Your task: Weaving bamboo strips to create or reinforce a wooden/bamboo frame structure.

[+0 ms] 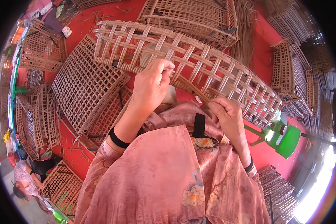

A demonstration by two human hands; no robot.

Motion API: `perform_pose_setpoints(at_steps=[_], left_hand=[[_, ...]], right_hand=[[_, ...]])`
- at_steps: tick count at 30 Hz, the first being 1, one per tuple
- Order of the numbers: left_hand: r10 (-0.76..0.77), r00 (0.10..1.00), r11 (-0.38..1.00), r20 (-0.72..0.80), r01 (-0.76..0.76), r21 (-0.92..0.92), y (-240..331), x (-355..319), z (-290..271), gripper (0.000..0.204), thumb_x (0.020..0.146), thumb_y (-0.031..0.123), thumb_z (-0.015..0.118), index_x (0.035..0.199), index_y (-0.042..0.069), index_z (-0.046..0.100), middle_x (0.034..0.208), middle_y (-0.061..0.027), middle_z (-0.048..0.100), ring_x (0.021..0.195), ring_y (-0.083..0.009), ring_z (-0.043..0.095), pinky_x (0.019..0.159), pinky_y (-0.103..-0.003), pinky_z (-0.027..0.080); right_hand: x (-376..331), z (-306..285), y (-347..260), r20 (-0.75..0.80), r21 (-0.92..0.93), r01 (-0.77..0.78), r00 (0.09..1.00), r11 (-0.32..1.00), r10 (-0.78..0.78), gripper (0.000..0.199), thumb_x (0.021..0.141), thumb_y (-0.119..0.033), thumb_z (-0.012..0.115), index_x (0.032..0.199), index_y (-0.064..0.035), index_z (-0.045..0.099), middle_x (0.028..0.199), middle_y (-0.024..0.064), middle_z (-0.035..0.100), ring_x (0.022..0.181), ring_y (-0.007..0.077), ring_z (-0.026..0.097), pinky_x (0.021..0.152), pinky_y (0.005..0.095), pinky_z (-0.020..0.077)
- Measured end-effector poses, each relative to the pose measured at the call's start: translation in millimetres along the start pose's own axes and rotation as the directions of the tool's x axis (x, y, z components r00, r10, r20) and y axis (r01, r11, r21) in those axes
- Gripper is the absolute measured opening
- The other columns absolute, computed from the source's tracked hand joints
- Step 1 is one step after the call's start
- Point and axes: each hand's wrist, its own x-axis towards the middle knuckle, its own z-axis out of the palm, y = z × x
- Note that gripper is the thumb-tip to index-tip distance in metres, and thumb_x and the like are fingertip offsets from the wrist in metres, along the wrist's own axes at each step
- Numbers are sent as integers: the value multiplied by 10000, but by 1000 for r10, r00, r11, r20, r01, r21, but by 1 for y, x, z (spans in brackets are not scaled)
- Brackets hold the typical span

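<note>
At your far left, low down, a co-worker in a pale pink top is beside a brown woven basket. Above them stand more open-lattice baskets, and nearer you a larger lattice basket sits tilted on the red floor covering. Your left hand, with a black band at its wrist, is closed in a pinch near the middle of the view, a pale strand showing at its fingertips. Before you, the long woven frame slopes from upper left down to the right, its near edge just by that hand. Between your hands runs a flat brown strip. Your right hand, lower and further right, is closed too, thumb and fingers gripping the strip's lower end. Below both hands spreads your pink, flower-patterned garment. Right of your right hand, touching or just beside the frame's end, is a bright green stool; at the far right, more woven baskets are stacked
</note>
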Motion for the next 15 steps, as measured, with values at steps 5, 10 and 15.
perform_pose_setpoints(at_steps=[5,10,15], left_hand=[[34,990,987,-138,-12,160,-10,0,-13,165,860,-26,678,996,65,690,904,-83,645,760,-218,665,665,-332,524],[82,991,919,-108,-33,394,-13,2,-20,160,828,43,706,969,119,713,966,-63,597,744,-271,653,628,-369,517],[85,995,896,-45,-57,441,-13,7,-20,137,858,38,683,966,115,720,948,-67,580,775,-252,646,658,-356,513]], right_hand=[[17,9,-13,-2,-84,98,995,992,-99,132,954,-103,637,968,16,693,622,23,597,586,64,577,543,251,461],[29,10,-21,1,-200,296,953,934,-302,116,932,-88,658,970,20,680,655,63,618,613,86,591,587,274,490],[34,14,-26,48,-176,247,969,953,-243,128,943,-104,647,961,19,681,650,60,615,600,77,537,581,275,478]])
